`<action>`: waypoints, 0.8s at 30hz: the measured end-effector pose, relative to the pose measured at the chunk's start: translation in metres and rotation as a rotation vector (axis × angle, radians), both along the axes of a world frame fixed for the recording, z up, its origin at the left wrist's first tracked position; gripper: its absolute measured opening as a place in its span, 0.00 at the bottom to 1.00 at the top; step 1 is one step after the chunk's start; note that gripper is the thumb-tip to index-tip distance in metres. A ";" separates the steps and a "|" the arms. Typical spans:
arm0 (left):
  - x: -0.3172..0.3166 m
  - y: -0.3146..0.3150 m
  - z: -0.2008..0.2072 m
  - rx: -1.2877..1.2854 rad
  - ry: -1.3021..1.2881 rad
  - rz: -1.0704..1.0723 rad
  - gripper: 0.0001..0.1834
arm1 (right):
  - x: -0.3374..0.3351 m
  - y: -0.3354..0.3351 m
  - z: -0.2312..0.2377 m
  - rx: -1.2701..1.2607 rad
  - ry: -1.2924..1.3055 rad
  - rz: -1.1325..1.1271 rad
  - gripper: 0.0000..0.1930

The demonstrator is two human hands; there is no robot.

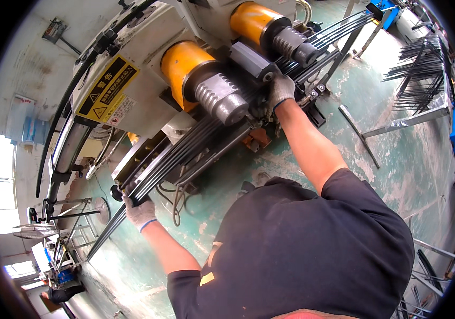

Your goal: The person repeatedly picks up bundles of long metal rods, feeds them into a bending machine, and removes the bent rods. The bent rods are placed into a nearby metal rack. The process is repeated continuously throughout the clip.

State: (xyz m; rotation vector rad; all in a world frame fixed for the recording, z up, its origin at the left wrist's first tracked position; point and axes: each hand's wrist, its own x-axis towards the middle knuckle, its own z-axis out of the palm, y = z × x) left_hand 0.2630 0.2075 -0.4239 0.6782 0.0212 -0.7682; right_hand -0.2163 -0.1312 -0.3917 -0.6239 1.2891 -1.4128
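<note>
A bundle of long, thin dark metal rods runs slantwise through a large machine, from lower left to upper right. My left hand, in a pale work glove with a blue cuff, is closed round the rods near their lower left stretch. My right hand, gloved alike, reaches in at the front of the machine, beside the end of a grey six-sided block. Its fingers are largely hidden there, so what they touch is unclear. Two orange cylinders with ridged steel ends stand over the rods.
A yellow and black warning label marks the machine's side. At the right, a metal rack bears a pile of dark bent rods. A loose bar leans over the green floor. Another person shows at far lower left.
</note>
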 end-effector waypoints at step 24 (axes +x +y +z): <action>-0.088 -0.042 0.047 0.028 0.077 0.096 0.25 | -0.086 0.090 -0.110 -0.019 2.752 0.832 0.29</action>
